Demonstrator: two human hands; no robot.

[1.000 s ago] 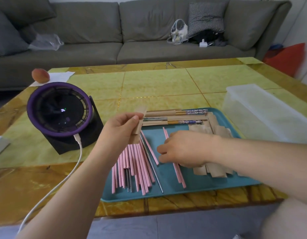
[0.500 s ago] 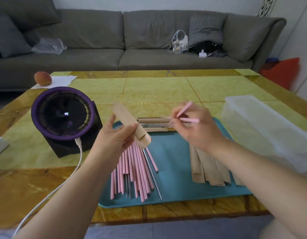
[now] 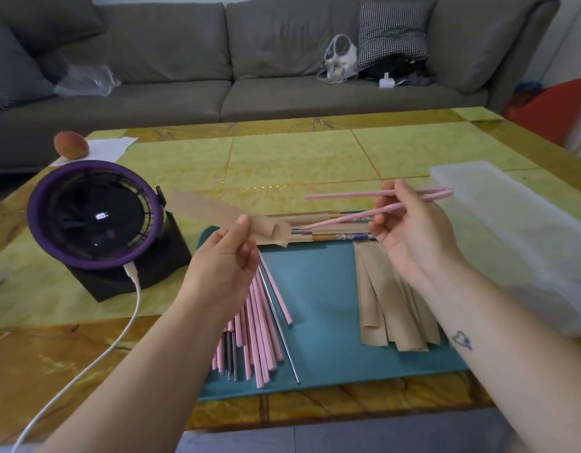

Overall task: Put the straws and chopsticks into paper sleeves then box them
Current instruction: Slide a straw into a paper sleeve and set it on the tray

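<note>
My left hand [image 3: 222,266] pinches a brown paper sleeve [image 3: 217,215] above the left end of the teal tray [image 3: 318,289], its open end facing right. My right hand [image 3: 410,230] holds two pink straws [image 3: 348,204] in the air, their tips pointing left toward the sleeve. A heap of pink straws and metal chopsticks [image 3: 259,328] lies on the tray under my left wrist. Empty brown sleeves [image 3: 390,308] fan out on the tray's right part. Filled sleeves with patterned chopsticks [image 3: 331,232] lie along the tray's far edge. The clear plastic box [image 3: 524,230] stands to the right.
A purple desk fan [image 3: 93,217] with a white cable [image 3: 96,351] stands left of the tray. A peach [image 3: 71,144] on white paper lies at the table's far left. Behind the table is a grey sofa [image 3: 250,60] with bags and cushions.
My right hand lifted two pink straws off the tray and turned them toward the sleeve. My left hand raised the sleeve and laid it level.
</note>
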